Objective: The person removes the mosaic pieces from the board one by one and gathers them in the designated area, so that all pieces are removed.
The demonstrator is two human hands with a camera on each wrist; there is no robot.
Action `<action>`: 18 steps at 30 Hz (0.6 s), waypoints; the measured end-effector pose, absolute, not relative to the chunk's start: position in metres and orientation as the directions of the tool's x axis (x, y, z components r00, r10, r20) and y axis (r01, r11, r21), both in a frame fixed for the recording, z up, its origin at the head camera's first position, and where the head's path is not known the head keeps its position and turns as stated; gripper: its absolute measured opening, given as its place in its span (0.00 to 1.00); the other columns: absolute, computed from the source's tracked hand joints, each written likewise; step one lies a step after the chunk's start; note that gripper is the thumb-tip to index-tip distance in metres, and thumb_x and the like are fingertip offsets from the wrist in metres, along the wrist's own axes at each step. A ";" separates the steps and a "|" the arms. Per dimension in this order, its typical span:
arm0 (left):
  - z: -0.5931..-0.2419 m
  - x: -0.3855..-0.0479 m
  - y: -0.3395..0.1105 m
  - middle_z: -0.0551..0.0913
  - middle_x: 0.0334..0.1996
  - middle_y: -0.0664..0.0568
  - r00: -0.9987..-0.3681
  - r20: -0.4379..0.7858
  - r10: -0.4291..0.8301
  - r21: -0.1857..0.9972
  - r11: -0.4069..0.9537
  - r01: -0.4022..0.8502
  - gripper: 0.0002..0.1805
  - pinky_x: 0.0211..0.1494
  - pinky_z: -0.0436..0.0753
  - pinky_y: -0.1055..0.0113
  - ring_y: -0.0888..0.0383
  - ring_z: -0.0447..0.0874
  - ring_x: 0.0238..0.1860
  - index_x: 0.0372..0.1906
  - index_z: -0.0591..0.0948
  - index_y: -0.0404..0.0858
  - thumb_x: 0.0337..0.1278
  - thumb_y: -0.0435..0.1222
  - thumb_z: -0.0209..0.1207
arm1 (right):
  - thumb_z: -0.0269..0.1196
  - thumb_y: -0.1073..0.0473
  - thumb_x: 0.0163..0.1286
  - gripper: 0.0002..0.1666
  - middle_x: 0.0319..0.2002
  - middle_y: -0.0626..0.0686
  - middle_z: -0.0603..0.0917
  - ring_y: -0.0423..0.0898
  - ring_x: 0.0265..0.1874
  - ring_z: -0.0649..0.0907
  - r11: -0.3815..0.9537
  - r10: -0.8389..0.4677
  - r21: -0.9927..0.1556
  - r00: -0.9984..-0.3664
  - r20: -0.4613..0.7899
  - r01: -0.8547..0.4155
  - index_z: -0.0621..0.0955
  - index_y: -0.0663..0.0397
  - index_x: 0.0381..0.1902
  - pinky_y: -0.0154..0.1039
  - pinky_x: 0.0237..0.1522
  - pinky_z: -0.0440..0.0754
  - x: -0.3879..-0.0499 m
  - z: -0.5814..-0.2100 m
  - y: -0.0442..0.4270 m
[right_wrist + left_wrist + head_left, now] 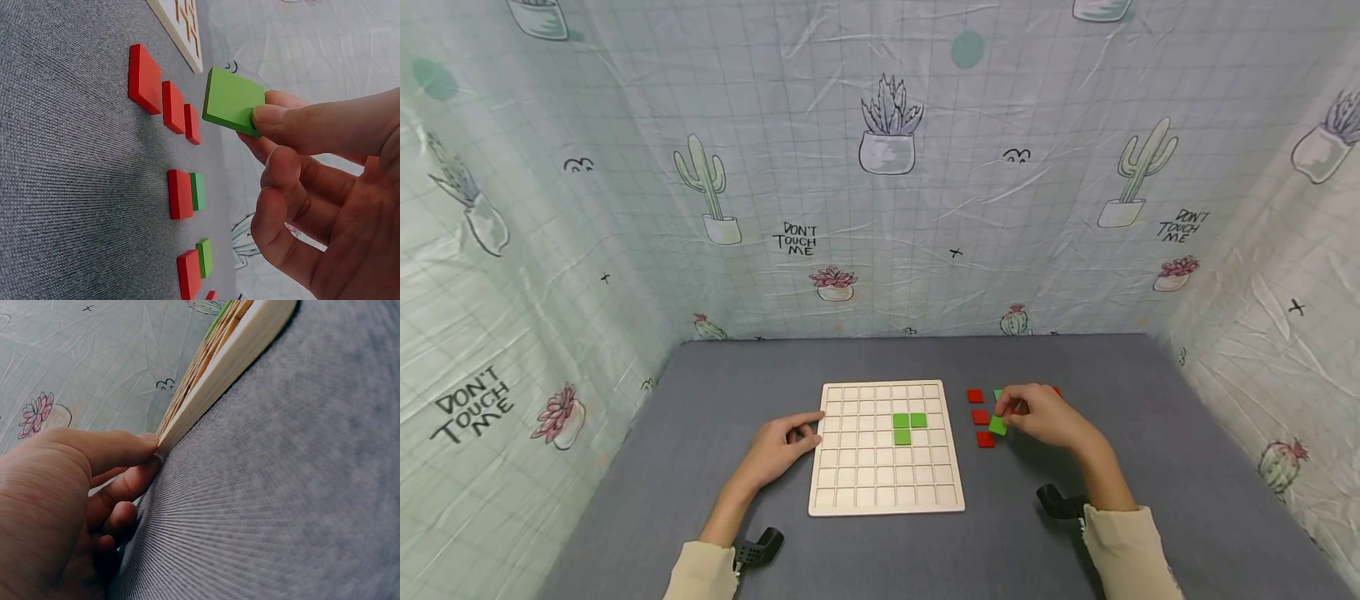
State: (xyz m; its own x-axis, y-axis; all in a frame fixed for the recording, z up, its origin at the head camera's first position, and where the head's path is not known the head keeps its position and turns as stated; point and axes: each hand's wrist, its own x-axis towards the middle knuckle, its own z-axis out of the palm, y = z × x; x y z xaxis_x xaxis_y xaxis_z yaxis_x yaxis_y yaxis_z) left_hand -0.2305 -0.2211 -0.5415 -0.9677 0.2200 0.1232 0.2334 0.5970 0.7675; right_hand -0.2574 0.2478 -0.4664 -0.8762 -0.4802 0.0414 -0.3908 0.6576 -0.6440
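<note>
My right hand (1037,414) pinches a green square tile (234,100) between thumb and fingers, holding it tilted above the table to the right of the board. A pale wooden grid board (887,512) lies flat in the middle. Three green tiles (902,437) sit in its cells in an L shape, right of centre. With thumb and a finger, my left hand (777,450) touches the board's left edge. In the left wrist view these fingertips meet the board's pale side (206,394); the other fingers curl loosely.
Right of the board, red tiles (974,396) stand in a column on the grey tabletop (880,558). More red tiles (180,195) and green tiles (205,257) lie beyond them, partly hidden by my right hand in the head view. A patterned cloth (880,208) surrounds the table.
</note>
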 end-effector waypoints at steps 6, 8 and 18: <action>-0.542 -0.230 -0.221 0.86 0.33 0.60 -0.968 0.126 0.219 0.766 0.598 0.235 0.22 0.30 0.70 0.69 0.64 0.71 0.22 0.63 0.84 0.46 0.67 0.41 0.68 | 0.66 0.69 0.69 0.06 0.33 0.48 0.87 0.37 0.27 0.79 0.661 -0.475 -0.637 -0.878 0.053 -0.396 0.86 0.54 0.38 0.34 0.30 0.78 -0.258 -0.469 0.249; -0.542 -0.231 -0.221 0.85 0.33 0.60 -0.968 0.126 0.218 0.766 0.599 0.234 0.21 0.30 0.70 0.69 0.64 0.71 0.22 0.63 0.84 0.46 0.67 0.41 0.68 | 0.65 0.69 0.69 0.06 0.33 0.47 0.87 0.37 0.27 0.79 0.662 -0.479 -0.633 -0.876 0.054 -0.401 0.86 0.54 0.38 0.34 0.30 0.77 -0.258 -0.470 0.250; -0.543 -0.232 -0.221 0.86 0.33 0.60 -0.967 0.136 0.217 0.759 0.605 0.242 0.21 0.31 0.71 0.70 0.65 0.71 0.22 0.63 0.84 0.45 0.66 0.41 0.68 | 0.66 0.69 0.68 0.07 0.32 0.47 0.87 0.37 0.25 0.76 0.686 -0.466 -0.617 -0.884 0.035 -0.386 0.86 0.52 0.37 0.35 0.29 0.76 -0.261 -0.472 0.254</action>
State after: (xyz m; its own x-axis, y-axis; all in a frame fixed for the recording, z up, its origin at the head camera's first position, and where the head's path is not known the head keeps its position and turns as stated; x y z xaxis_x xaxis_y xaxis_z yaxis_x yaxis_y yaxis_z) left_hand -0.2322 -0.2206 -0.5433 -0.9667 0.2168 0.1360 0.2424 0.6049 0.7585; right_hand -0.2612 0.2540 -0.4722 -0.8839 -0.4663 0.0353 -0.3863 0.6855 -0.6171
